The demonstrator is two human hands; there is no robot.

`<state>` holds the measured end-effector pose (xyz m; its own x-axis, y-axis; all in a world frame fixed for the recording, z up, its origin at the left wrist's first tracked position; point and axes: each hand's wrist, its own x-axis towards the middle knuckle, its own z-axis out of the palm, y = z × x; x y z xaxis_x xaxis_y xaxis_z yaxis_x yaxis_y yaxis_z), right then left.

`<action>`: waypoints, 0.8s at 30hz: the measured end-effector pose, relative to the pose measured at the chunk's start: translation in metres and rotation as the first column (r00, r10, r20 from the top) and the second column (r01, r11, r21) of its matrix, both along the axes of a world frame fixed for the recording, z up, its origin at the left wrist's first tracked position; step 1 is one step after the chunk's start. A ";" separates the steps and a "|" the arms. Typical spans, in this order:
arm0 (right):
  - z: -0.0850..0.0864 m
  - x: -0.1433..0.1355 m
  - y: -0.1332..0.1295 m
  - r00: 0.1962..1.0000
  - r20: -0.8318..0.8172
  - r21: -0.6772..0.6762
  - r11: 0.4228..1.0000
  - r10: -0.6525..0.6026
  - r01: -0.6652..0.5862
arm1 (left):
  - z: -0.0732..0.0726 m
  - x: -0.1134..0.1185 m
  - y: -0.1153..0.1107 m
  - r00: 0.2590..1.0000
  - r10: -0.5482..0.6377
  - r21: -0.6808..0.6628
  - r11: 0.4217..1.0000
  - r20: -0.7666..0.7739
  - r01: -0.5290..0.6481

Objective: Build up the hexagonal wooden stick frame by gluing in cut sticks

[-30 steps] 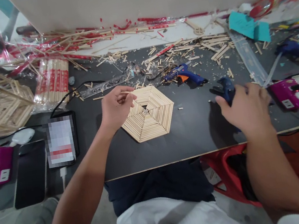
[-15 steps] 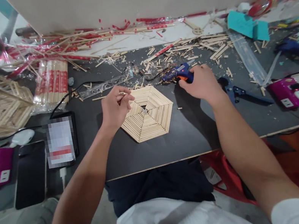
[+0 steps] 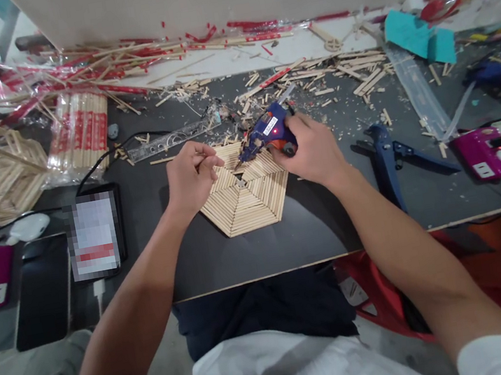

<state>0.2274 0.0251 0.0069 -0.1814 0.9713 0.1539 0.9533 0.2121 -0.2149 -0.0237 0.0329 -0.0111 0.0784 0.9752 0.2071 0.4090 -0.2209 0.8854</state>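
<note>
One stick hexagon [image 3: 247,210] lies flat nearer the counter's [image 3: 323,229] front edge. My right fingers [image 3: 298,125] grip the glue gun [image 3: 269,126], which slants toward the front-left corner, nozzle [image 3: 245,151] by the hexagon's centre. Left fingers [image 3: 199,149] curl at its back-left side; pinching anything? Cannot tell.

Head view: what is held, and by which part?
The right hand holds the glue gun by its handle. Whether the left hand holds anything cannot be told.
</note>
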 end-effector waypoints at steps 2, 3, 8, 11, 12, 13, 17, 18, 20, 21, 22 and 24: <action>-0.001 0.001 0.001 1.000 0.007 -0.001 1.000 0.027 -0.027 | -0.001 0.000 0.000 1.000 0.002 0.006 1.000 -0.009 -0.002; -0.002 0.003 0.002 0.999 0.004 0.006 0.999 0.042 -0.042 | -0.002 -0.001 0.000 1.000 0.002 0.008 1.000 -0.011 -0.002; -0.011 0.009 0.006 0.991 -0.058 0.096 0.989 0.121 -0.116 | -0.003 0.000 0.001 1.000 0.006 0.020 1.000 -0.016 -0.006; -0.021 0.013 0.009 0.979 -0.092 0.176 0.971 0.181 -0.163 | -0.004 0.000 0.001 0.999 0.006 0.038 0.999 -0.035 -0.004; -0.023 0.014 0.010 0.977 -0.094 0.190 0.967 0.191 -0.171 | -0.004 0.000 0.001 0.999 0.006 0.041 0.999 -0.041 -0.005; -0.024 0.015 0.010 0.976 -0.093 0.195 0.965 0.195 -0.174 | -0.004 0.000 0.000 0.999 0.007 0.042 0.999 -0.047 -0.005; -0.024 0.016 0.010 0.976 -0.086 0.198 0.963 0.201 -0.181 | -0.004 0.000 0.000 0.998 0.001 0.053 0.999 -0.057 0.002; -0.023 0.016 0.009 0.975 -0.086 0.202 0.962 0.204 -0.183 | -0.004 0.000 0.000 0.999 0.001 0.056 0.998 -0.053 0.002; -0.022 0.016 0.009 0.974 -0.088 0.208 0.960 0.210 -0.188 | -0.004 0.000 0.000 0.999 0.001 0.060 0.998 -0.048 0.002; -0.022 0.016 0.009 0.973 -0.091 0.208 0.959 0.214 -0.191 | -0.004 0.001 0.000 0.999 0.002 0.062 0.998 -0.049 0.001; -0.022 0.016 0.009 0.972 -0.094 0.206 0.959 0.217 -0.194 | -0.004 0.001 0.000 0.999 0.004 0.065 0.998 -0.052 0.000; -0.023 0.017 0.009 0.970 -0.099 0.195 0.960 0.221 -0.199 | -0.004 0.001 0.000 0.998 0.010 0.069 0.998 -0.058 -0.006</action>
